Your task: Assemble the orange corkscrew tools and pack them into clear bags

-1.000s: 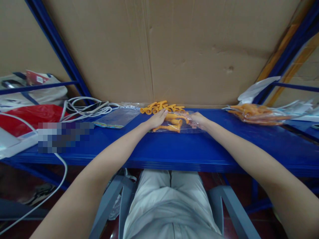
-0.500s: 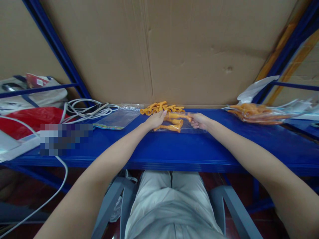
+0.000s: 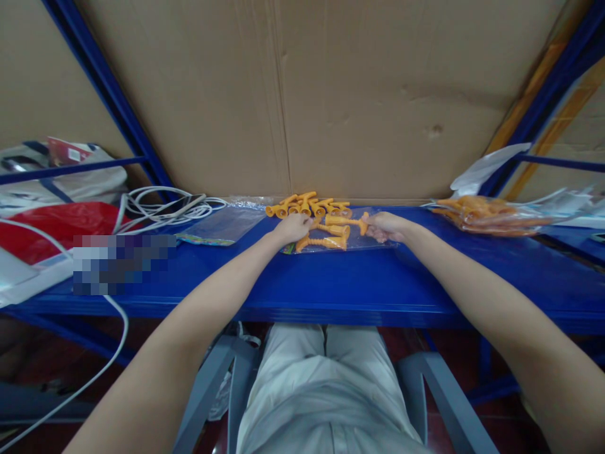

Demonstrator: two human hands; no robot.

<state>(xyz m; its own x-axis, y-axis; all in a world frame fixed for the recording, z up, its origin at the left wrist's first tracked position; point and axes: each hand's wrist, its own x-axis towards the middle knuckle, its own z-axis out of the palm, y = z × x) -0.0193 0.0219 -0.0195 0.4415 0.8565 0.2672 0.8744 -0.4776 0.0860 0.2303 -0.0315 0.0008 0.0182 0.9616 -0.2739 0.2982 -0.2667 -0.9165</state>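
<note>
A clear plastic bag point(image 3: 378, 241) lies on the blue table with several orange plastic pieces point(image 3: 334, 242) in or on it. My left hand point(image 3: 297, 228) is closed at the bag's left side, gripping its edge beside the orange pieces. On the right, my right hand point(image 3: 384, 226) has its fingers closed at the end of an orange piece point(image 3: 363, 223) that points left toward the others. Whether that piece is inside the plastic is hard to tell. Behind the bag, a row of orange pieces point(image 3: 307, 204) rests against the cardboard.
Left of my hands lies a flat clear bag point(image 3: 227, 224), with coiled white cable point(image 3: 163, 205) and a red bag point(image 3: 61, 230) beyond it. A filled bag of orange pieces point(image 3: 477, 215) sits at the right. Cardboard point(image 3: 354, 94) stands behind the blue table point(image 3: 331, 287).
My right hand has moved slightly right, and the orange piece at its fingers now sits farther right. The pieces at the bag have shifted a little; my left hand has barely moved.
</note>
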